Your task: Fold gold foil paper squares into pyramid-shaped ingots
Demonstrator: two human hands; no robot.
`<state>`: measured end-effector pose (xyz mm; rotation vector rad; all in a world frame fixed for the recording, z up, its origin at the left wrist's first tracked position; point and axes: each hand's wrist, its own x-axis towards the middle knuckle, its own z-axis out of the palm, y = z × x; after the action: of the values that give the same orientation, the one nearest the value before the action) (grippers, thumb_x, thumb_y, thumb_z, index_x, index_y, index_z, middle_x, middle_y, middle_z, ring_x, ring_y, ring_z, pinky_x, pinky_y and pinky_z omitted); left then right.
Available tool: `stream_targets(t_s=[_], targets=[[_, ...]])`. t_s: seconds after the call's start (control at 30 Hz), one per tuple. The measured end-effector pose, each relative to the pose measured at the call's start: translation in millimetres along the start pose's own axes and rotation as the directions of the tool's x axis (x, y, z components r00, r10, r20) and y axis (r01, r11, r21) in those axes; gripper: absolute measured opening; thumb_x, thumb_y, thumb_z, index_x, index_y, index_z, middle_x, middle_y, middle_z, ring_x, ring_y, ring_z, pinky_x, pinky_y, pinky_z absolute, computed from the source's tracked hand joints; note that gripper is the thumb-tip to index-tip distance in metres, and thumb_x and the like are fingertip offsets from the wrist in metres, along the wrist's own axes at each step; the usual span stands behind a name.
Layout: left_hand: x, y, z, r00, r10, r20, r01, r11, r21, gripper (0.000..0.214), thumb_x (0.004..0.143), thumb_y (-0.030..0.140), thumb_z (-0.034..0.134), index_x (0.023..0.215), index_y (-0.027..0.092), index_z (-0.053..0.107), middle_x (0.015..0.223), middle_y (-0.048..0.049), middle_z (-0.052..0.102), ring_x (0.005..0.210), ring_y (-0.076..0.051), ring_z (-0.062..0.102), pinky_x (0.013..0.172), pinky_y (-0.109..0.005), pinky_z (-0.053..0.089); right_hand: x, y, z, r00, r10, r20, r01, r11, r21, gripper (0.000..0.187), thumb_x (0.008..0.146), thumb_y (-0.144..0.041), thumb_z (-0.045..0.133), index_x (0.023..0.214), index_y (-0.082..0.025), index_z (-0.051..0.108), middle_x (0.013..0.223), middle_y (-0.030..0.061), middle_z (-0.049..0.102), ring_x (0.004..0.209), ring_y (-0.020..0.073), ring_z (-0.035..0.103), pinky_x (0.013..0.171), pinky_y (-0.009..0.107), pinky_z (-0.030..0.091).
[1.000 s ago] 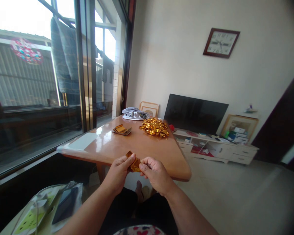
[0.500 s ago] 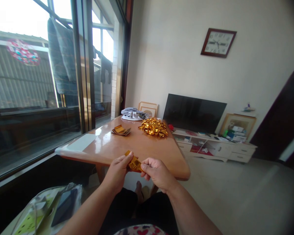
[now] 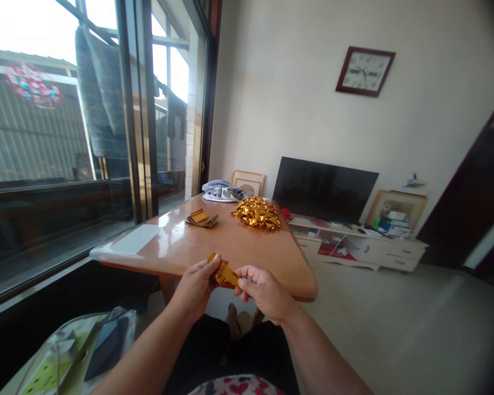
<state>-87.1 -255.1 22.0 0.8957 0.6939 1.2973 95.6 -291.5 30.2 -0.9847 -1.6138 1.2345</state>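
Observation:
A piece of shiny gold foil paper (image 3: 226,274), partly folded, is stretched between my two hands in front of the table's near edge. My left hand (image 3: 197,285) pinches its left end, thumb on top. At the other end, the thumb and fingers of my right hand (image 3: 259,288) are closed on the foil. On the wooden table (image 3: 181,252) lies a small stack of flat gold paper sheets (image 3: 201,218). Right of that stack sits a heap of folded gold foil pieces (image 3: 257,213).
Folded cloth (image 3: 222,190) lies at the table's far end. A white sheet (image 3: 135,240) rests on its left corner. Beyond stands a low cabinet (image 3: 368,252) with a television (image 3: 325,189). A side surface at lower left holds a dark tablet-like device (image 3: 107,346).
The foil between my hands has turned slightly, and its dark patch no longer shows. Both hands keep their grip in nearly the same place. The view has shifted slightly.

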Motion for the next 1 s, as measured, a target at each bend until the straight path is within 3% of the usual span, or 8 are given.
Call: stream_targets(t_s=[0.17, 0.3, 0.53, 0.63, 0.73, 0.87, 1.0], targets=[[-1.0, 4.3, -1.5, 0.996, -0.082, -0.040, 0.084, 0.994, 0.074, 0.041, 0.082, 0.048, 0.076, 0.098, 0.011, 0.073, 0.076, -0.0036, 0.066, 0.060, -0.010, 0.059, 0.048, -0.018, 0.040, -1.9, 3.6, -0.9, 0.999, -0.012, -0.032, 0.011, 1.000, -0.019, 0.027, 0.094, -0.039, 0.058, 0.107, -0.016, 0.065, 0.082, 0.0025, 0.067, 0.068, 0.0125, 0.056, 0.066, 0.025, 0.044], [-1.5, 6.8, -1.5, 0.989, -0.147, -0.029, 0.148, 0.989, 0.011, 0.034, 0.085, 0.044, 0.074, 0.098, 0.012, 0.074, 0.080, -0.0047, 0.069, 0.059, -0.009, 0.061, 0.041, -0.015, 0.037, -2.0, 6.7, 0.9, 0.997, -0.039, -0.063, 0.034, 0.996, -0.079, 0.027, 0.095, -0.040, 0.057, 0.106, -0.017, 0.065, 0.083, 0.0024, 0.067, 0.070, 0.0133, 0.057, 0.068, 0.026, 0.046], [-7.9, 14.4, 4.5, 0.975, -0.217, 0.039, 0.221, 0.964, -0.151, 0.020, 0.090, 0.030, 0.071, 0.100, 0.012, 0.072, 0.102, -0.0113, 0.073, 0.077, -0.014, 0.071, 0.064, -0.020, 0.060, 0.1, 22.9, 2.8, 0.987, -0.123, -0.104, 0.110, 0.987, -0.119, 0.023, 0.096, -0.038, 0.055, 0.105, -0.019, 0.063, 0.090, 0.0030, 0.068, 0.078, 0.0156, 0.062, 0.073, 0.029, 0.050], [-13.0, 15.6, 9.2, 0.984, -0.170, 0.058, 0.176, 0.977, -0.119, 0.021, 0.089, 0.032, 0.072, 0.097, 0.013, 0.073, 0.106, -0.0120, 0.073, 0.083, -0.017, 0.071, 0.072, -0.024, 0.061, 0.7, 30.8, 2.7, 0.983, -0.153, -0.097, 0.140, 0.982, -0.124, 0.023, 0.097, -0.040, 0.055, 0.104, -0.019, 0.063, 0.095, 0.0039, 0.068, 0.081, 0.0164, 0.063, 0.075, 0.030, 0.051], [-16.7, 13.4, 11.1, 0.994, -0.064, 0.089, 0.061, 0.998, 0.033, 0.029, 0.085, 0.041, 0.074, 0.092, 0.013, 0.075, 0.103, -0.0122, 0.074, 0.087, -0.019, 0.071, 0.078, -0.028, 0.059, 1.5, 35.9, 0.2, 0.986, -0.144, -0.079, 0.134, 0.984, -0.121, 0.021, 0.095, -0.038, 0.058, 0.102, -0.019, 0.063, 0.095, 0.0033, 0.068, 0.082, 0.0168, 0.063, 0.076, 0.031, 0.051], [-19.0, 10.3, 8.5, 0.986, 0.130, 0.108, -0.157, 0.939, 0.305, 0.027, 0.079, 0.041, 0.078, 0.082, 0.015, 0.078, 0.083, -0.0074, 0.074, 0.079, -0.021, 0.067, 0.072, -0.028, 0.054, 1.0, 30.6, -5.9, 0.961, -0.166, -0.222, 0.123, 0.973, -0.195, 0.016, 0.092, -0.034, 0.062, 0.095, -0.019, 0.064, 0.085, 0.0016, 0.066, 0.078, 0.0168, 0.060, 0.074, 0.029, 0.048], [-21.6, 11.2, 7.5, 0.966, 0.222, 0.136, -0.257, 0.892, 0.372, 0.014, 0.075, 0.032, 0.080, 0.071, 0.018, 0.078, 0.068, -0.0039, 0.071, 0.076, -0.024, 0.066, 0.065, -0.027, 0.048, -5.6, 7.1, -4.5, 0.921, -0.253, -0.295, 0.189, 0.955, -0.229, 0.018, 0.093, -0.035, 0.058, 0.100, -0.019, 0.065, 0.080, 0.0002, 0.061, 0.070, 0.0150, 0.054, 0.065, 0.026, 0.045]])
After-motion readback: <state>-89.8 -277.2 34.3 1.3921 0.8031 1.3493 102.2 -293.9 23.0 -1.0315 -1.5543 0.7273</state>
